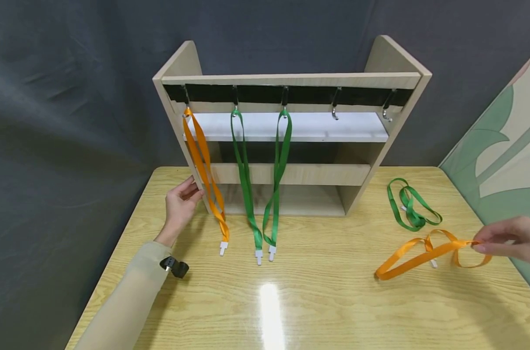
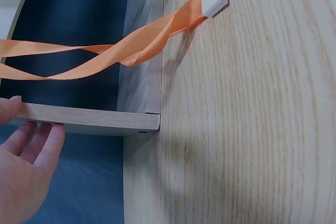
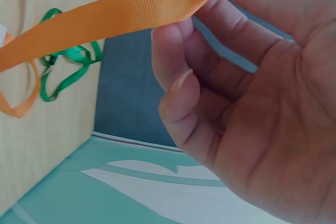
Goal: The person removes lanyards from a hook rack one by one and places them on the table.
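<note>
My right hand (image 1: 512, 239) pinches an orange lanyard (image 1: 405, 266) between thumb and fingers at the table's right side. Part of its strap lifts toward the hand, and the rest trails over the table. My left hand (image 1: 181, 206) holds the left side panel (image 2: 89, 116) of a wooden rack (image 1: 287, 175), thumb on one face and fingers on the other. Close by, a second orange lanyard (image 1: 208, 170) hangs from the leftmost hook. Two green lanyards, one on the left (image 1: 244, 180) and one on the right (image 1: 281, 165), hang from the neighbouring hooks with white clips down.
Two bare hooks, one (image 1: 335, 111) right of centre and another (image 1: 386, 112) at the far right, are fixed to the rack's black strip. A loose green lanyard (image 1: 415, 221) lies behind the held orange one. A leaf-patterned panel (image 1: 505, 146) borders the table's right edge.
</note>
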Available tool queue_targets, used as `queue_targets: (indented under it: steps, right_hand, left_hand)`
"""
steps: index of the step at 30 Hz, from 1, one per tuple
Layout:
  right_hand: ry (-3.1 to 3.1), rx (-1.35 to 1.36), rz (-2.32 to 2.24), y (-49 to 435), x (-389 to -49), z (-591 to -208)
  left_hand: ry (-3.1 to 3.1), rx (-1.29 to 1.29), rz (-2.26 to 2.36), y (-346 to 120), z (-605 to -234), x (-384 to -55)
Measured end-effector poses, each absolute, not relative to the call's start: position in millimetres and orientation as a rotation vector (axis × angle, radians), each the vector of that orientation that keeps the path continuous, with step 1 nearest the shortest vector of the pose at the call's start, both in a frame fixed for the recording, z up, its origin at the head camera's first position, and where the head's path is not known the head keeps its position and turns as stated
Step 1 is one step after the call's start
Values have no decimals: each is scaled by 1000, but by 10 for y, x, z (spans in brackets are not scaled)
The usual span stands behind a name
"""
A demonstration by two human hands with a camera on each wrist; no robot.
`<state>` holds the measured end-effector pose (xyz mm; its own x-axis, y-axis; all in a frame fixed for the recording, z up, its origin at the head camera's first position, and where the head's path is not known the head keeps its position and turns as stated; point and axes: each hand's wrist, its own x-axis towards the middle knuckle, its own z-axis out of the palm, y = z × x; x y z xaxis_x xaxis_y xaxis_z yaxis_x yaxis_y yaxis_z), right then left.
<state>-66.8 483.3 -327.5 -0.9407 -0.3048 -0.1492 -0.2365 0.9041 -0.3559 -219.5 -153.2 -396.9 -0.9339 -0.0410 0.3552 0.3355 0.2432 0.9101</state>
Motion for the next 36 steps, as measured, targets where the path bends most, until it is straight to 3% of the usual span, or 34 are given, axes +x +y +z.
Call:
queue_targets:
  steps: [11,36]
  right_hand:
    - [2766,-232,-568,4804,-763,-3397]
    - [2856,-91,-731,4823,-773,-3849]
  left_hand:
    - [-2216,-273,-1724,-1524,-3955,-2181]
    - [-2209,-269,-1723,-1520,-3945,-2174]
